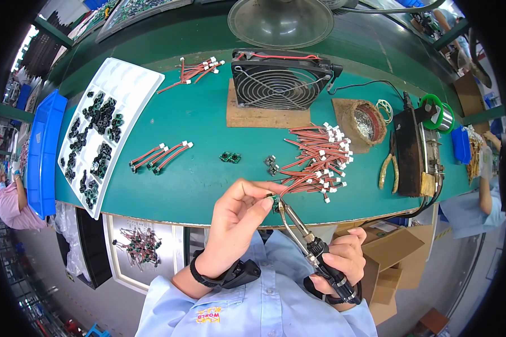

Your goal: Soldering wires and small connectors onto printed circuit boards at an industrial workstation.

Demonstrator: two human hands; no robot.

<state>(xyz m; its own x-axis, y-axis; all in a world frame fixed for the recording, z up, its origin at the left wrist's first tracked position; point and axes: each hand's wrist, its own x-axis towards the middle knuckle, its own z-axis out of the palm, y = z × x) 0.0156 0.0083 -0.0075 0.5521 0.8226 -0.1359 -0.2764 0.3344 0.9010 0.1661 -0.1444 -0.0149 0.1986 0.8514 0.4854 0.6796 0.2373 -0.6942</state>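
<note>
My left hand (235, 216) pinches a small green-and-black circuit board (275, 203) between thumb and fingertips, just above the mat's front edge. Red-and-black leads run close by its fingertips; whether one is joined to the board I cannot tell. My right hand (347, 259) is wrapped round the black handle of a soldering iron (305, 229) with a thin metal tube beside its shaft. The iron's tip meets or almost meets the board. Just beyond the hands lies a pile of red-and-black leads with white connectors (320, 157). Several loose boards (230, 158) and small dark parts (271, 165) lie left of it.
Boards with leads (161, 158) lie left on the green mat (202, 129). Further left are a white tray (143, 81) of dark parts and a blue bin (46, 151). A fan (281, 84) stands behind. Right are a tip-cleaning bowl (370, 124), pliers (387, 168), a black station (407, 154) and solder spool (437, 114).
</note>
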